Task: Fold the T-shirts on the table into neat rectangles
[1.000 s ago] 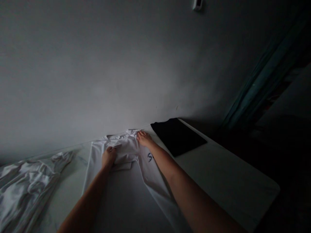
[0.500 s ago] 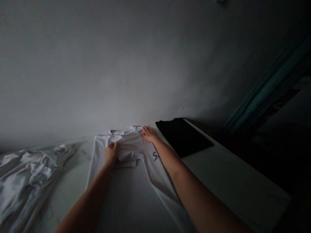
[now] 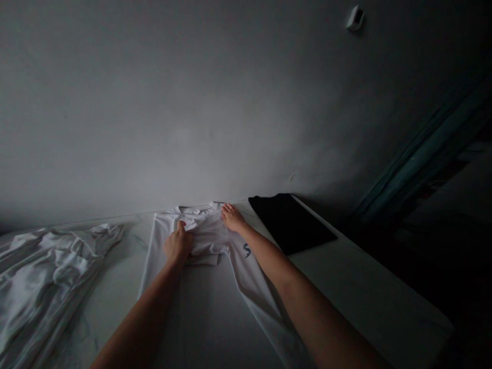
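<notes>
Feed is dim, but the work area reads fine. White shirt (image 3: 205,233) lies flat on the white counter (image 3: 369,277), collar (image 3: 195,209) toward the wall, the fabric in its middle folded and bunched up. Left hand (image 3: 177,245) is closed on that bunched fabric just below the collar, fingers curled over, looks like a real grip. Right hand (image 3: 232,217) is open, palm down, fingers spread, resting on the shirt near the collar's far end, not pinching anything I can see. Hands are close together, well short of touching. Two long white strips of the shirt run toward me on either side of the fold; can't tell sleeve from body in this light. Dark printed S (image 3: 246,250) sits on the right-hand strip, just beside my right forearm. Black folded garment (image 3: 290,223) lies flat on the counter past the right hand, near but apart from the shirt. Crumpled white garment (image 3: 42,277) lies to the left of the shirt, also apart. Counter is pushed against a grey wall (image 3: 192,102), small white wall fixture (image 3: 355,18) up high, teal curtain (image 3: 426,159) at right.
</notes>
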The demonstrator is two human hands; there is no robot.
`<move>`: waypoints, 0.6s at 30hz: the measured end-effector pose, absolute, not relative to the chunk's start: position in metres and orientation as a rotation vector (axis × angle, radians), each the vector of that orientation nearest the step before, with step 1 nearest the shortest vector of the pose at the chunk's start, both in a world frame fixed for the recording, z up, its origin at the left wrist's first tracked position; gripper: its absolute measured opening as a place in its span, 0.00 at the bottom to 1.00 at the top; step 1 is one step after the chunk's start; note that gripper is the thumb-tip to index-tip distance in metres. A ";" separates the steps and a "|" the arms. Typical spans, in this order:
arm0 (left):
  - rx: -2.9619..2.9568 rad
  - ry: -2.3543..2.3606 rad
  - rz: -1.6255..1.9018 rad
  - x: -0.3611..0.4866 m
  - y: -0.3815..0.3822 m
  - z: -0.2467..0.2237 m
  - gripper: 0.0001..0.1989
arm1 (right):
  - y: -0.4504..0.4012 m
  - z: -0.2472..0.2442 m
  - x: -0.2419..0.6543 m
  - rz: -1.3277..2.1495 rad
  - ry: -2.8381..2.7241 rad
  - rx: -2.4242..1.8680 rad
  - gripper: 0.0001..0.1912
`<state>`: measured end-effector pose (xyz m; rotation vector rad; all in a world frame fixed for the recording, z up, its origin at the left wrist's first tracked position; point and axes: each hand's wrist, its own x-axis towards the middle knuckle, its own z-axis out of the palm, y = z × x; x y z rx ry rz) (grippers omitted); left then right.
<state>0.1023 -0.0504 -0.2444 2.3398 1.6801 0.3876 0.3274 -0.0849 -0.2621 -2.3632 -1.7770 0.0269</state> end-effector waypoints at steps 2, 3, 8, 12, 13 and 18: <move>2.366 1.654 0.433 0.102 -0.047 -0.247 0.22 | -0.084 -0.266 0.323 0.049 -1.790 -2.356 0.28; 2.365 1.643 0.456 0.101 -0.045 -0.247 0.20 | -0.084 -0.268 0.322 0.056 -1.785 -2.358 0.29; 2.222 1.720 0.421 0.098 -0.036 -0.243 0.20 | -0.087 -0.271 0.321 0.108 -1.704 -2.392 0.31; 2.238 1.740 0.394 0.098 -0.036 -0.242 0.20 | -0.086 -0.268 0.320 0.182 -1.637 -2.442 0.32; 2.256 1.738 0.399 0.097 -0.036 -0.243 0.21 | -0.085 -0.268 0.320 0.177 -1.629 -2.447 0.32; 2.288 1.735 0.393 0.095 -0.036 -0.244 0.23 | -0.089 -0.260 0.314 0.128 -1.630 -2.405 0.30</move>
